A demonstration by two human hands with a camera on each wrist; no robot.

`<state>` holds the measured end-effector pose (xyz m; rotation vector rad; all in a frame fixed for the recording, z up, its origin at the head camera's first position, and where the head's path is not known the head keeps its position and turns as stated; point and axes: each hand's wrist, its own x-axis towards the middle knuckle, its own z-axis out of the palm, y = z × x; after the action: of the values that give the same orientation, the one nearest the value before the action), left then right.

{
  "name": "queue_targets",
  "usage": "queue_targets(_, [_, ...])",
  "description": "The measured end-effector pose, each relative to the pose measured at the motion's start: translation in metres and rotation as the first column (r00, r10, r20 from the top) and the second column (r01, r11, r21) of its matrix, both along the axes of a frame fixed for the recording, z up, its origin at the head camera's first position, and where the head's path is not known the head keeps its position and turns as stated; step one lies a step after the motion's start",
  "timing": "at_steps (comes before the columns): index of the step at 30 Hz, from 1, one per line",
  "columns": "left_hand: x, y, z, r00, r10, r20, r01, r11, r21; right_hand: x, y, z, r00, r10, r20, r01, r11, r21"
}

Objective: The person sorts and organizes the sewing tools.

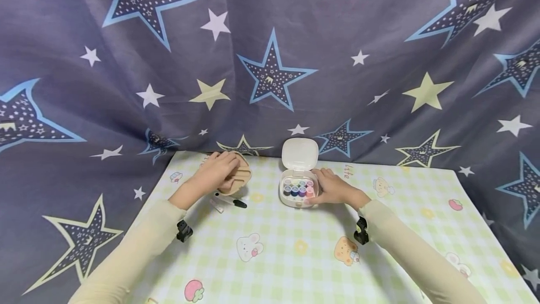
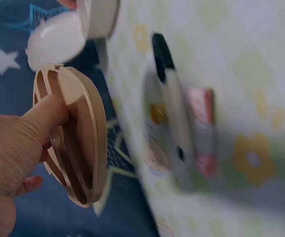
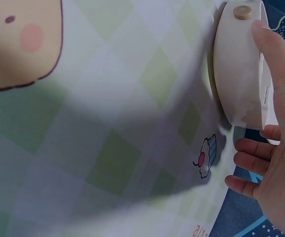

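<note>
My left hand (image 1: 216,171) grips a beige compartment tray (image 1: 242,176), raised and tilted above the table's back left. In the left wrist view the thumb presses into the tray's (image 2: 99,133) slots, the fingers partly hidden behind. A white sewing box (image 1: 288,202) sits near the middle of the back edge, its lid (image 1: 300,154) raised. Inside are several coloured thread spools (image 1: 295,191). My right hand (image 1: 334,188) holds the box's right side, thumb at the front rim; in the right wrist view the lower fingers hang off its wall (image 3: 238,69).
Below the tray lie a slim white tool with a black end (image 1: 240,204) and a pink-and-white strip (image 2: 202,131). A small gold-coloured item (image 2: 158,113) lies beside them, blurred. The checked tablecloth (image 1: 295,271) ends at a star-patterned curtain (image 1: 337,93) behind.
</note>
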<state>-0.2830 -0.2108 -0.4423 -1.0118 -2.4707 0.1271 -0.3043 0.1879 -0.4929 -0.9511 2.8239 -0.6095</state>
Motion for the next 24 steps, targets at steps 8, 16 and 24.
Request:
queue_targets(8, [-0.004,0.041,0.011,0.988,-0.13,-0.081,0.125,0.99,-0.072,-0.003,0.0,-0.006,1.0,-0.009,0.006,0.009,1.0,0.012])
queue_targets(16, [-0.007,0.082,0.013,0.963,-0.218,-0.16,0.19,0.966,-0.177,-0.003,0.001,-0.008,1.0,-0.011,-0.003,0.011,1.0,0.023])
queue_targets(24, [-0.009,0.118,0.007,0.922,-0.291,-0.256,0.224,0.939,-0.26,-0.005,0.001,-0.007,1.0,-0.013,-0.006,0.013,0.999,0.032])
